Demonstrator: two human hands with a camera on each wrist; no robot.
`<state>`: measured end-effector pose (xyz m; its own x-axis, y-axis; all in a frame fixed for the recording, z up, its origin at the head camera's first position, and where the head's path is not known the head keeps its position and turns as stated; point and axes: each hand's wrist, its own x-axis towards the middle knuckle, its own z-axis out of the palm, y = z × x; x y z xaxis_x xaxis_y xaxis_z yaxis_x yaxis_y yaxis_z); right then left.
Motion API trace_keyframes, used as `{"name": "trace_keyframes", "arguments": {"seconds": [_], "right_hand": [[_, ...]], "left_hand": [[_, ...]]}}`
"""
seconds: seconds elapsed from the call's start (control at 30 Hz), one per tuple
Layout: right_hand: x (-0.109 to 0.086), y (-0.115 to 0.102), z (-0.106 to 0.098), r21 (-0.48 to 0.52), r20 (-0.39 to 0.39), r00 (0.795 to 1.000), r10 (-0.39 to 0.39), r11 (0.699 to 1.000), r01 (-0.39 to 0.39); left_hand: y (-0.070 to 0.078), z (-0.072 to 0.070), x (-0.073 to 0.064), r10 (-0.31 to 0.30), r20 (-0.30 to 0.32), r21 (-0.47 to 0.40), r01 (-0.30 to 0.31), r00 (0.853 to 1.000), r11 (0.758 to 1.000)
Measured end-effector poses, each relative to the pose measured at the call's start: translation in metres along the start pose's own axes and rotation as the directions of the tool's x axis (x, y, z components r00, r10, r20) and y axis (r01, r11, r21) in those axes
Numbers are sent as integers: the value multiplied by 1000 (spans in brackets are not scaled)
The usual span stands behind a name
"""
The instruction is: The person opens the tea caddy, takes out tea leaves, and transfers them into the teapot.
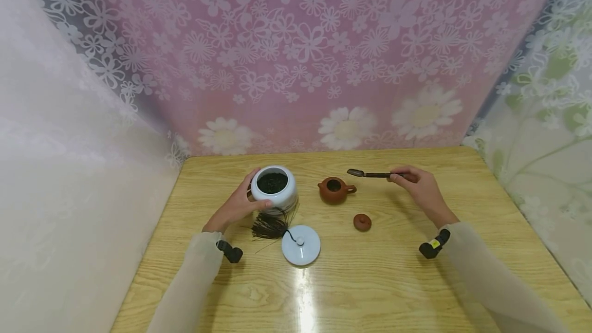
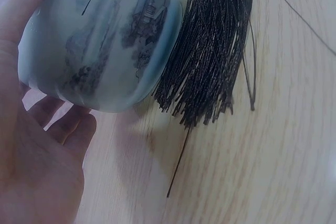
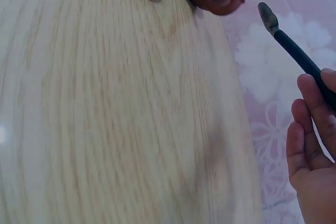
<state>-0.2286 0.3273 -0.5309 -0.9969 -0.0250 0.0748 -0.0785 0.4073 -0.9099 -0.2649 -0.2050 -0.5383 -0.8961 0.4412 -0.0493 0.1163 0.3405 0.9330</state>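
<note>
Left grip (image 1: 237, 204) clasps jar (image 1: 287, 198); right grip (image 1: 424, 192) pinches scoop (image 1: 377, 174), long axis crosswise, pointing leftward.

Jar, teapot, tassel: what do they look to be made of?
Jar: likely glazed ceramic; smooth pale wall with a soft sheen and dark printed or painted scenery.
Teapot: probably unglazed clay; even reddish-brown, mostly matte surface.
Tassel: dark thread or fine cord; many thin separate strands with cut ends. Which fibre, can't tell.
</note>
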Motion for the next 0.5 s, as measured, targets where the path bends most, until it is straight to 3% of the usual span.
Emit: {"name": "trace_keyframes", "arguments": {"seconds": [0.17, 0.5], "right_hand": [[-2, 10, -13, 6, -29, 999, 44, 999, -44], [-11, 26, -30, -95, -84, 989, 123, 987, -130]], "left_hand": [[-1, 0, 0, -6, -3, -6, 6, 1000, 1000], [-1, 0, 0, -7, -4, -11, 7, 1000, 1000]]}}
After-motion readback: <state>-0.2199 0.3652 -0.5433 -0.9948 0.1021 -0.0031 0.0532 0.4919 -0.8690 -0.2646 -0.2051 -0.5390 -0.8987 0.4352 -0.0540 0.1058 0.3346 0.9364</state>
